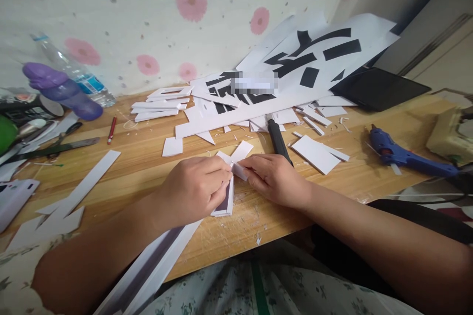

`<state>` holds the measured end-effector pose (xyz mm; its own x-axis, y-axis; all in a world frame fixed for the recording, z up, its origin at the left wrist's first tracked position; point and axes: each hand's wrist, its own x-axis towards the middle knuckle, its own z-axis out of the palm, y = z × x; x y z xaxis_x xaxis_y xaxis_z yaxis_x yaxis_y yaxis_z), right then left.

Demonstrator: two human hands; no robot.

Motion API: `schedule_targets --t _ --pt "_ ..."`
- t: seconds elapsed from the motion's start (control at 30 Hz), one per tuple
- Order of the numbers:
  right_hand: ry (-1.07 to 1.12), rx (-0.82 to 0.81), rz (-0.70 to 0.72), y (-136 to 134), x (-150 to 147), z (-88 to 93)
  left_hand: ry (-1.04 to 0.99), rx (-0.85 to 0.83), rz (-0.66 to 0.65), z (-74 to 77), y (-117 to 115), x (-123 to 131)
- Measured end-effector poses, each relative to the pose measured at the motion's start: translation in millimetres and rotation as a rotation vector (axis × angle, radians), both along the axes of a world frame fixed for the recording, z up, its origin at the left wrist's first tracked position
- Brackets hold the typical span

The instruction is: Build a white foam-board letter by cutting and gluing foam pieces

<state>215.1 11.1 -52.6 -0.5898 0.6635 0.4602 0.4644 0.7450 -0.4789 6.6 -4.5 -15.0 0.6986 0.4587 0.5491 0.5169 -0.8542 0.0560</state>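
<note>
My left hand (pixel 195 189) and my right hand (pixel 271 177) meet at the middle of a wooden table (pixel 140 157). Both are closed on a small white foam-board piece (pixel 236 162) made of crossed strips, with a longer strip (pixel 226 204) running down under my left fingers. My left fingers pinch it from the left. My right thumb and fingers pinch its right end. A black utility knife (pixel 278 140) lies just behind my right hand.
White foam-board offcuts (pixel 320 153) and sheets with black printed shapes (pixel 314 56) cover the back. A blue glue gun (pixel 397 152) lies right, a dark tablet (pixel 377 88) behind it. Left: scissors (pixel 55 146), red pen (pixel 111 129), water bottle (pixel 79 76), long strips (pixel 83 187).
</note>
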Motion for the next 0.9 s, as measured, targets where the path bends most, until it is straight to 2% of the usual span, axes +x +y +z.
schedule_targets --t 0.13,0.53,0.9 --pt "0.009 -0.039 0.020 -0.8 -1.5 2.7 0.008 0.018 0.000 0.1 -0.2 0.0" --pt "-0.040 -0.003 -0.053 -0.8 -6.6 2.8 0.022 -0.007 0.001 0.6 -1.0 -0.2" --pt "-0.030 0.034 -0.058 -1.9 -5.8 1.1 0.030 -0.008 0.004 1.0 -0.8 0.6"
